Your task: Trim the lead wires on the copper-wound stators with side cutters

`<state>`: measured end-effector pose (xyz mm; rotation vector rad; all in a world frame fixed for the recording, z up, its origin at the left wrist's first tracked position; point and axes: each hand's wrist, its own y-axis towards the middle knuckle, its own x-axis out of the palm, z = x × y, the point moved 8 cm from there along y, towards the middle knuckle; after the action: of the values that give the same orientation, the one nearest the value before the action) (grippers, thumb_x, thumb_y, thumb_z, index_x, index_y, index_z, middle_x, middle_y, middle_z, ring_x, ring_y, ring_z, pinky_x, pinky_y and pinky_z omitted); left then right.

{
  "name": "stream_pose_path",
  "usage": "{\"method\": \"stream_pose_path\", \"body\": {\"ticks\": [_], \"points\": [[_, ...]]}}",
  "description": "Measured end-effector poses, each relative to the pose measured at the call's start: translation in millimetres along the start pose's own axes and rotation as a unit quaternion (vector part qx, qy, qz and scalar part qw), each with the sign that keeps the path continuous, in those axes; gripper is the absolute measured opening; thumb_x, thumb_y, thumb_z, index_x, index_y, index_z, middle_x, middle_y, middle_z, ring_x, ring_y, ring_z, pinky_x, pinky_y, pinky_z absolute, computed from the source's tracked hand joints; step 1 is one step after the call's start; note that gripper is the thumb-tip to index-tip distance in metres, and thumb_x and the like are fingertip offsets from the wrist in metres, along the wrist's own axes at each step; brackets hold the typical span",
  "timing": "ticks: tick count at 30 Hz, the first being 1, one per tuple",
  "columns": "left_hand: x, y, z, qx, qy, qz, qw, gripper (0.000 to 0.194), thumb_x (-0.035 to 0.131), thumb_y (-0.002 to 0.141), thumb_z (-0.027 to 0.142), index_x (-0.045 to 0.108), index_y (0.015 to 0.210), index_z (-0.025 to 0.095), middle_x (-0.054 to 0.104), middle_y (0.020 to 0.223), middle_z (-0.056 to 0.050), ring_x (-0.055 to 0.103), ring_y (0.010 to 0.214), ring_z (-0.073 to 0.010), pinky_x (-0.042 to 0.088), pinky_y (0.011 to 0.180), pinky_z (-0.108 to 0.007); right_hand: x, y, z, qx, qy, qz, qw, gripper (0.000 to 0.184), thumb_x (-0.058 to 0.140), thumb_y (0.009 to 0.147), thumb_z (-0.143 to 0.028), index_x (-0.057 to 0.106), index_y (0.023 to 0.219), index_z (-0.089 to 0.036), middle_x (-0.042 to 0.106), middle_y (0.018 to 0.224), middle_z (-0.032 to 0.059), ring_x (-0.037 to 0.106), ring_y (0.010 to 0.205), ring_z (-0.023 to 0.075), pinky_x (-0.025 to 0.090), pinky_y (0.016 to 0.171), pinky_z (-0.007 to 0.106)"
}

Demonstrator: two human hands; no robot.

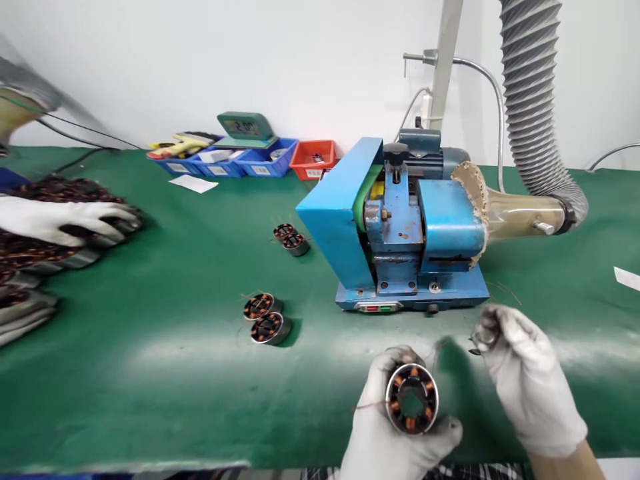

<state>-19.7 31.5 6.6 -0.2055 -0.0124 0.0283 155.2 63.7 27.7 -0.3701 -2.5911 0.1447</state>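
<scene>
My left hand point(385, 427), in a white glove with darkened fingertips, grips a motor stator point(411, 423) near the bench's front edge. Its round open end faces up, showing copper windings inside a metal ring, and a thin wire sticks out to the left. To the right, my right hand point(525, 383), also gloved, has its fingers pinched together. A small dark tip shows beside those fingers, but blur hides what it belongs to. Left of my hands stand two stators point(273, 329) touching each other, and farther back another pair of stators point(296, 245).
A blue belt grinding machine point(345, 227) stands ahead, joined to a grey duct hose point(533, 100). Blue bins point(265, 165), a red bin point(313, 160) and a digital clock point(245, 125) line the wall. At left, a co-worker's gloved hands point(65, 223) rest at a heap of stators point(75, 192).
</scene>
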Motion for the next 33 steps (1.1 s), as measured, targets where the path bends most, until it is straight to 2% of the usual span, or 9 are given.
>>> {"method": "stream_pose_path", "body": {"ticks": [4, 7, 10, 12, 15, 20, 25, 30, 33], "points": [[-8.5, 0.9, -15.6, -0.037, -0.05, -0.007, 0.998, 0.06, 0.073, 0.063, 0.03, 0.045, 0.116, 0.024, 0.063, 0.105, -0.008, 0.065, 0.091, -0.0264, 0.053, 0.083, -0.041, 26.3, -19.1, 15.8, 0.005, -0.222, -0.166, 0.961, 0.016, 0.074, 0.066, -0.025, 0.072, 0.082, -0.022, 0.07, 0.084, 0.0067, 0.064, 0.079, 0.0217, 0.053, 0.071, 0.031], [-13.3, 0.8, -8.1, 0.015, -0.01, -0.007, 1.0, 0.062, 0.075, 0.062, 0.045, 0.051, 0.115, 0.023, 0.054, 0.123, -0.01, 0.057, 0.11, -0.0317, 0.047, 0.095, -0.045, 38.2, -32.4, 30.0, 0.045, -0.242, -0.223, 0.943, 0.017, 0.066, 0.073, -0.026, 0.068, 0.09, -0.023, 0.068, 0.091, 0.006, 0.063, 0.087, 0.0214, 0.05, 0.082, 0.034], [-10.8, -1.3, 3.3, 0.061, 0.032, -0.028, 0.997, 0.062, 0.071, 0.066, 0.051, 0.053, 0.118, 0.022, 0.055, 0.123, -0.01, 0.055, 0.112, -0.0318, 0.045, 0.096, -0.046, 38.5, -36.6, 44.1, 0.169, -0.119, -0.224, 0.952, 0.015, 0.07, 0.072, -0.032, 0.063, 0.082, -0.023, 0.064, 0.072, 0.0004, 0.06, 0.059, 0.0135, 0.052, 0.057, 0.025], [-8.9, -1.4, -0.7, 0.028, -0.006, -0.044, 0.999, 0.065, 0.075, 0.062, 0.049, 0.053, 0.118, 0.022, 0.06, 0.116, -0.01, 0.06, 0.103, -0.0294, 0.049, 0.09, -0.043, 38.3, -35.4, 43.0, 0.221, 0.002, -0.218, 0.951, 0.023, 0.076, 0.067, -0.036, 0.061, 0.078, -0.022, 0.059, 0.06, -0.0031, 0.052, 0.046, 0.0091, 0.043, 0.041, 0.018], [-3.2, 1.0, -14.2, -0.045, -0.089, -0.074, 0.992, 0.068, 0.081, 0.055, 0.044, 0.053, 0.114, 0.023, 0.067, 0.099, -0.007, 0.067, 0.083, -0.0251, 0.055, 0.073, -0.037, 28.9, -21.5, 27.0, 0.177, 0.102, -0.163, 0.965, 0.022, 0.076, 0.069, -0.034, 0.066, 0.086, -0.023, 0.061, 0.064, -0.0021, 0.056, 0.051, 0.0082, 0.045, 0.047, 0.017], [7.0, 14.1, -26.2, -0.081, -0.109, -0.089, 0.987, 0.038, 0.069, 0.07, 0.046, 0.06, 0.096, 0.021, 0.07, 0.081, -0.006, 0.069, 0.077, -0.026, 0.057, 0.069, -0.041, 38.1, -15.5, 37.6, 0.136, -0.006, -0.195, 0.971, 0.056, 0.089, 0.046, -0.02, 0.071, 0.099, -0.027, 0.07, 0.092, 0.0041, 0.066, 0.079, 0.019, 0.054, 0.069, 0.028], [11.0, 10.8, -26.3, -0.057, 0.017, -0.078, 0.995, 0.022, 0.067, 0.074, 0.038, 0.063, 0.085, 0.02, 0.068, 0.084, -0.007, 0.068, 0.086, -0.0269, 0.057, 0.074, -0.04, 50.1, -9.7, 29.4, 0.016, -0.086, -0.18, 0.98, 0.008, 0.081, 0.062, -0.026, 0.075, 0.064, -0.022, 0.067, 0.065, 0.0034, 0.062, 0.063, 0.0157, 0.051, 0.061, 0.025], [1.8, 0.0, -24.6, -0.014, 0.06, -0.08, 0.995, 0.028, 0.071, 0.069, 0.036, 0.061, 0.091, 0.021, 0.066, 0.095, -0.008, 0.063, 0.097, -0.0289, 0.055, 0.077, -0.04, 33.8, -1.6, 27.8, 0.132, 0.069, -0.095, 0.984, 0.018, 0.082, 0.061, -0.032, 0.074, 0.07, -0.02, 0.06, 0.055, -0.0001, 0.048, 0.044, 0.0069, 0.036, 0.04, 0.016], [-5.0, 3.7, -28.7, -0.019, -0.012, -0.077, 0.997, 0.022, 0.068, 0.073, 0.039, 0.061, 0.084, 0.02, 0.066, 0.086, -0.006, 0.064, 0.09, -0.0277, 0.055, 0.074, -0.04, 41.0, -7.0, 30.4, 0.17, 0.007, -0.155, 0.973, 0.028, 0.085, 0.057, -0.031, 0.075, 0.08, -0.02, 0.067, 0.07, 0.0039, 0.055, 0.055, 0.011, 0.044, 0.05, 0.021]]}}
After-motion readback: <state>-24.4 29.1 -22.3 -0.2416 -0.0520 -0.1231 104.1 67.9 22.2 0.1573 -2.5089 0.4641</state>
